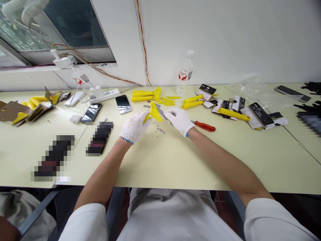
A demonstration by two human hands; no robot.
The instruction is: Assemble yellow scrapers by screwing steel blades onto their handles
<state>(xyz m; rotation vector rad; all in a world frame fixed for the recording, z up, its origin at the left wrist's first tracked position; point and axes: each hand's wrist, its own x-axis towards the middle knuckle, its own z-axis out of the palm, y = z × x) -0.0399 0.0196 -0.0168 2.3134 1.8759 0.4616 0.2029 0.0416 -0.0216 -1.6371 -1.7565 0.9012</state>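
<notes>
My left hand [134,128], in a white knit glove, is closed around the narrow end of a yellow plastic scraper head [155,113], its wide end pointing away from me. Just to the right, my gloved right hand [179,119] has its fingers pinched on a thin grey metal blade [160,111], which reaches toward the scraper head. Whether the two touch I cannot tell. Below them several small screws [161,130] lie loose on the table. A screwdriver [205,126] with a red handle rests beside my right wrist.
Behind my hands lie yellow handles and scraper parts [145,96]. Packaged yellow tubes [233,113] spread along the right. A plastic bottle [185,75] stands by the wall. Several phones [91,112] and a power strip [106,95] are on the left of the table [160,167].
</notes>
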